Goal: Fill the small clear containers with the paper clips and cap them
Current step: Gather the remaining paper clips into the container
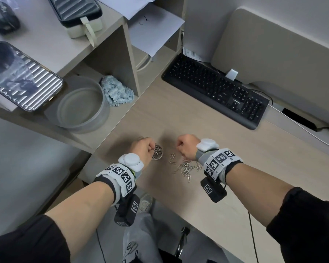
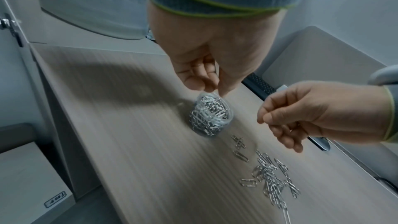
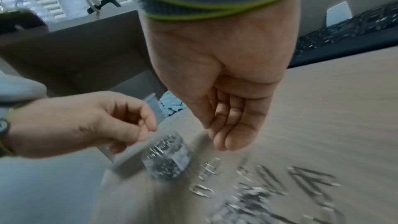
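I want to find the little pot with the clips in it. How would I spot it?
Start at the black keyboard on the pale wooden desk, then look toward the person's hands. The small clear plastic container stands under the left hand. It is packed with silver paper clips; the other clips lie loose beside it.

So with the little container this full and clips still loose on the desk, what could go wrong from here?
1. The small clear container is heaped to its rim with paper clips, so a cap may not seat and clips could spill.
2. The left hand only pinches at its rim, so a nudge might tip it.
3. The loose paper clips lie near the desk front edge, just beside the right hand, whose wrist could sweep some off.
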Demonstrator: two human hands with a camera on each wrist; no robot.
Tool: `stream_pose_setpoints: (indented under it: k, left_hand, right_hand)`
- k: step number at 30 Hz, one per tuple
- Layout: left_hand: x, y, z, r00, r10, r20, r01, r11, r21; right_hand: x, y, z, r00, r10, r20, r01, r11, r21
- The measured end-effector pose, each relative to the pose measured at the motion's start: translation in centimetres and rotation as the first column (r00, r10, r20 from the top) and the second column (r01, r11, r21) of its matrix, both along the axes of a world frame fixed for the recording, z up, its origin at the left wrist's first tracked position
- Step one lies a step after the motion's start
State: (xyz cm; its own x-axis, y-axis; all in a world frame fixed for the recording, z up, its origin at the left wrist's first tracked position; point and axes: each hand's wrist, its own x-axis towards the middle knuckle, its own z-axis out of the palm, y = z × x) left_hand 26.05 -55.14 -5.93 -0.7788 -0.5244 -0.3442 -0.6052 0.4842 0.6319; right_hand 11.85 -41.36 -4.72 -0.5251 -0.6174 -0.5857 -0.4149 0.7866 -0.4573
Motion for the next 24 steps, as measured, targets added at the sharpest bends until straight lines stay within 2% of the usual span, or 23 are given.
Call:
stream_pose_setpoints:
  k: [2,4,6,8,11,14,19,24]
  left_hand:
    - [-0.3,0.8,0.2,0.998,-0.056,0.032,0.056,0.998,0.013]
    - [-0.7,1.9,0.2,0.976,-0.202,0.085,0.203,0.979,-0.009]
    - [-1.3,3.4,0.2,0.923,-0.344,0.171,0.357,0.933,-0.053]
    - [-1.9,4.8,-0.1,0.875,-0.412,0.255,0.443,0.893,-0.074]
    - [-3.0,6.9,-0.8,0.829,-0.443,0.343,0.491,0.869,-0.065]
    - [-3.5,8.3,-1.8,0.802,-0.432,0.413,0.511,0.853,-0.101]
    - [-3.5,10.1,-3.4,0.826,-0.402,0.396,0.494,0.854,-0.162]
    - [-4.1,11.8,-4.0,0.828,-0.402,0.390,0.501,0.843,-0.197]
  right_hand:
    - [-0.5,1.8,-0.6,0.996,0.047,-0.077,-0.041,0.996,0.077]
    - [-0.6,3.6,-1.3,0.992,0.062,-0.112,-0.050,0.993,0.106]
    - [-0.6,5.3,-1.9,0.984,0.090,-0.155,-0.072,0.990,0.117]
    - [-0.7,6.8,-2.4,0.979,0.102,-0.176,-0.080,0.988,0.131]
    - [-0.7,8.5,-3.1,0.977,0.087,-0.196,-0.051,0.982,0.179]
    - [0.2,8.7,-3.7,0.982,0.070,-0.175,-0.042,0.987,0.158]
    - [1.8,9.1,-4.5,0.988,0.117,-0.104,-0.110,0.992,0.067]
    - [1.0,11.1,-4.6,0.986,0.102,-0.132,-0.092,0.992,0.083]
